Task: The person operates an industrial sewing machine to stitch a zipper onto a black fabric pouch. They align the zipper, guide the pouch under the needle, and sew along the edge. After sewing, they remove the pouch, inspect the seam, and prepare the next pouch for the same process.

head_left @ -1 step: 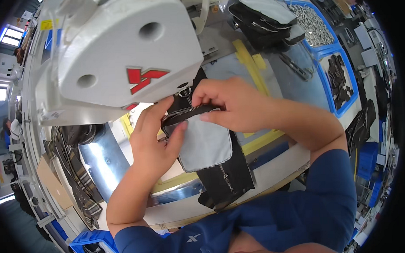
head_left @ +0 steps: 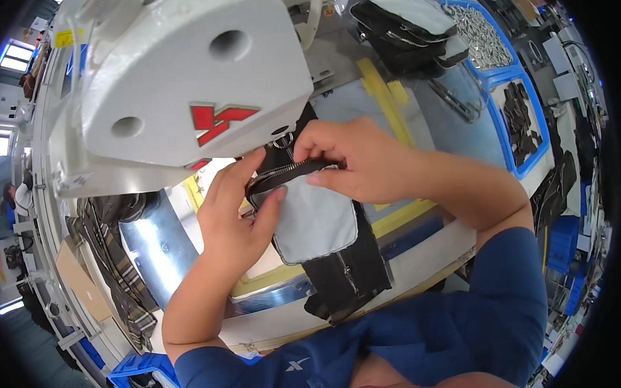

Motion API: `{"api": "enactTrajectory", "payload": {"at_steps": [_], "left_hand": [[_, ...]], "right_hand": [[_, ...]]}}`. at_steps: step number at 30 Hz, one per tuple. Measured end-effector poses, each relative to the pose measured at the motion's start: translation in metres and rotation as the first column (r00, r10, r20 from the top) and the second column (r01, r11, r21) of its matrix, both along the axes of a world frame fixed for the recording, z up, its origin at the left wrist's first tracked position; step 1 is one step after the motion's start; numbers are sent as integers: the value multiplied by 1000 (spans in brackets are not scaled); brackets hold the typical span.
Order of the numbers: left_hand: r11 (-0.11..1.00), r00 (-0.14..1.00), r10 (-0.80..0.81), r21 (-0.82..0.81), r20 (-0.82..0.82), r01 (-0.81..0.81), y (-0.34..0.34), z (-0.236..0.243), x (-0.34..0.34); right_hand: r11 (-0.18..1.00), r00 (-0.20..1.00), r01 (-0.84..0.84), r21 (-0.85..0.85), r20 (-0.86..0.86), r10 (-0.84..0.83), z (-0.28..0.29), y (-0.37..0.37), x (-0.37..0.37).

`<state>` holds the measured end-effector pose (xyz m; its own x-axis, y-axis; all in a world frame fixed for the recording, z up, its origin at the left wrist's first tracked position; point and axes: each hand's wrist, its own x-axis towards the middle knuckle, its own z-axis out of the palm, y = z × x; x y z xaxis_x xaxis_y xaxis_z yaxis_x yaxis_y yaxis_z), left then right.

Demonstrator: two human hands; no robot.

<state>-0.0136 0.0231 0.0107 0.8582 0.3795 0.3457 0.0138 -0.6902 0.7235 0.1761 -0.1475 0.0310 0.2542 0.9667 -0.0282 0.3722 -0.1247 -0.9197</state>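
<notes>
An unfinished zippered pouch (head_left: 318, 221) with a light grey panel and black edging lies below the head of a white sewing machine (head_left: 177, 82). My left hand (head_left: 236, 214) grips its left edge, thumb on the grey panel and fingers reaching toward the machine. With bent fingers and thumb, my right hand (head_left: 364, 161) pinches the black edge by the metal zipper (head_left: 282, 172). A metal ring (head_left: 282, 141) shows on the black strip beyond. Toward me, a black flap (head_left: 347, 278) with a short zipper extends over the table edge. The machine's needle area is hidden.
At the far right, a blue tray (head_left: 479, 41) holds many small metal parts, beside another blue tray (head_left: 520, 125) of dark pieces. Stacked black and grey pouches (head_left: 404, 30) stand near scissors (head_left: 454, 101). Striped fabric (head_left: 118, 276) hangs on the left above a blue crate (head_left: 142, 371).
</notes>
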Motion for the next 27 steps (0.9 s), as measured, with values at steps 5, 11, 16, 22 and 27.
{"api": "enactTrajectory", "payload": {"at_steps": [5, 11, 16, 22, 27], "left_hand": [[993, 994, -13, 115, 112, 0, 5, -8, -1], [954, 989, -54, 299, 134, 12, 9, -8, 1], [949, 972, -154, 302, 178, 95, 9, -6, 4], [962, 972, -181, 232, 149, 143, 2, -5, 0], [984, 990, -133, -127, -50, 126, 0, 0, -4]], "right_hand": [[993, 964, -10, 114, 267, -21, -7, 1, 0], [934, 866, -68, 352, 485, -119, -23, 1, -1], [914, 860, -120, 387, 500, -99, -18, 2, 0], [901, 889, -129, 414, 451, -80, -20, 1, -1], [895, 897, -104, 434, 429, -104, -23, 1, -2]]}}
